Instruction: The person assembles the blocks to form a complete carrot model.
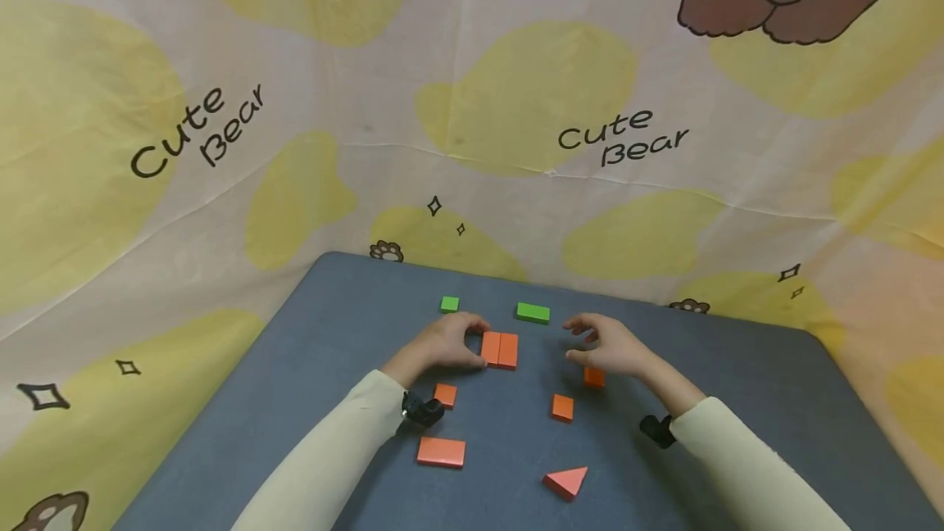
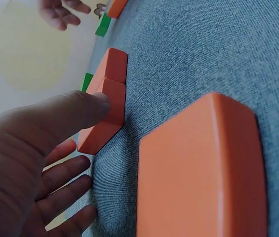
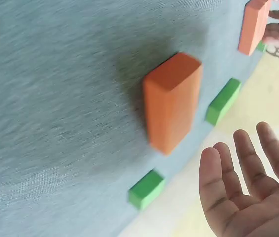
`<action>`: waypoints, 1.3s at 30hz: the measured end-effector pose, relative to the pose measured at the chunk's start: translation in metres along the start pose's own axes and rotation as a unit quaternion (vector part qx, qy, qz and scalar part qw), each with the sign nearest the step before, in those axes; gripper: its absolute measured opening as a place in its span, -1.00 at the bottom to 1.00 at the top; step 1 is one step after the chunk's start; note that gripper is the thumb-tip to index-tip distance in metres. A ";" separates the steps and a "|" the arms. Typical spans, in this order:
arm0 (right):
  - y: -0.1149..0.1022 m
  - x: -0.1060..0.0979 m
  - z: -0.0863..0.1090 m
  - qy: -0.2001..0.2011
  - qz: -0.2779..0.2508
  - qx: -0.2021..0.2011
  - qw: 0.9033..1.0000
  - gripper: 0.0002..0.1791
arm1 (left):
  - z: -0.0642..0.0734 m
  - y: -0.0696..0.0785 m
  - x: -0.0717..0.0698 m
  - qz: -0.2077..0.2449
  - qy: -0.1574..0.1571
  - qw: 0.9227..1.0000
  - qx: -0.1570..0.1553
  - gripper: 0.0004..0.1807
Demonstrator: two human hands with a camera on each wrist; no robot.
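Two flat orange-red rectangular blocks [image 1: 500,350] lie side by side. My left hand [image 1: 445,344] is at the left one, thumb and index finger spanning its near and far ends; in the left wrist view the thumb [image 2: 80,112] lies against the block and the other fingers are loosely bent. My right hand [image 1: 606,344] hovers over the table to the right, holding nothing, its fingers apart in the right wrist view. Below it stands an orange block [image 3: 173,103], partly covered by the hand in the head view.
Farther back are a small green block [image 1: 450,304] and a longer green block [image 1: 533,313]; the right wrist view shows another green block [image 3: 146,190]. Nearer are two orange blocks [image 1: 446,396] [image 1: 562,408], a flat red-orange block [image 1: 441,452] and a pink triangular block [image 1: 566,483]. A printed cloth hangs behind the table [image 1: 737,400].
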State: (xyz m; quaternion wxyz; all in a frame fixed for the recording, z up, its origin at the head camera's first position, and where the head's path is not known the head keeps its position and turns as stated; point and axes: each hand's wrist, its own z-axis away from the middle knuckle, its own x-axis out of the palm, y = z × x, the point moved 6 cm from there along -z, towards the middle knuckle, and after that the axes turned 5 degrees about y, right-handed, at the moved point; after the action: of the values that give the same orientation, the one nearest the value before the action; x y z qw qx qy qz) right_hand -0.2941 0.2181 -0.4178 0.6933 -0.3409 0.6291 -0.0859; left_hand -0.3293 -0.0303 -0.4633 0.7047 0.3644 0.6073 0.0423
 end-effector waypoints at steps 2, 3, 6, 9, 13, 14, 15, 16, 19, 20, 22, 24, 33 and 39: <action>0.007 -0.002 0.004 0.005 0.012 0.003 1.000 -0.47 | 0.000 0.001 -0.001 -0.002 -0.002 1.000 0.004 -0.36; 0.010 -0.003 0.007 0.007 0.017 0.005 1.000 -0.46 | 0.000 0.001 -0.001 -0.002 -0.003 1.000 0.005 -0.36; 0.019 -0.003 0.013 0.012 0.033 0.007 0.999 -0.43 | 0.001 0.001 -0.002 -0.002 -0.006 1.000 0.004 -0.36; 0.026 -0.003 0.018 0.014 0.044 0.012 0.999 -0.37 | 0.002 0.001 -0.002 -0.001 -0.005 1.000 0.002 -0.36; 0.035 0.001 0.022 0.005 0.057 0.022 0.998 -0.29 | 0.001 0.000 -0.002 0.002 -0.005 1.000 0.004 -0.36; 0.036 0.002 0.022 0.003 0.058 0.025 0.998 -0.27 | 0.001 0.000 -0.002 0.003 -0.005 1.000 0.005 -0.37; 0.038 0.003 0.023 0.000 0.060 0.028 0.998 -0.26 | 0.001 -0.001 -0.002 0.003 -0.005 1.000 0.005 -0.37; 0.039 0.004 0.023 -0.002 0.059 0.031 0.998 -0.26 | 0.002 -0.001 -0.002 0.004 -0.005 1.000 0.006 -0.37; 0.042 0.006 0.024 -0.004 0.056 0.034 0.998 -0.26 | 0.002 0.000 -0.003 0.006 -0.003 1.000 0.008 -0.39; 0.042 0.007 0.024 -0.004 0.055 0.035 0.998 -0.27 | 0.002 0.000 -0.003 0.006 -0.003 1.000 0.009 -0.39; 0.042 0.007 0.023 -0.003 0.053 0.033 0.998 -0.28 | 0.002 0.000 -0.003 0.007 -0.002 1.000 0.009 -0.39; 0.042 0.008 0.023 -0.004 0.051 0.031 0.998 -0.30 | 0.002 0.000 -0.002 0.005 -0.002 1.000 0.008 -0.39; 0.045 0.011 0.017 -0.005 0.048 0.035 0.998 -0.36 | 0.001 0.001 0.000 -0.004 -0.003 1.000 0.005 -0.39; 0.034 0.014 0.005 -0.010 0.027 0.023 0.999 -0.38 | 0.000 0.000 0.001 -0.009 0.000 1.000 0.005 -0.40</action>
State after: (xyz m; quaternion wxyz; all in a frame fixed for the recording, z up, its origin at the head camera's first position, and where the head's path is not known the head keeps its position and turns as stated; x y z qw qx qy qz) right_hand -0.2971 0.2377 -0.4487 0.7092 -0.3091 0.6288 -0.0782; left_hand -0.3291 -0.0301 -0.4639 0.7033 0.3623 0.6108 0.0326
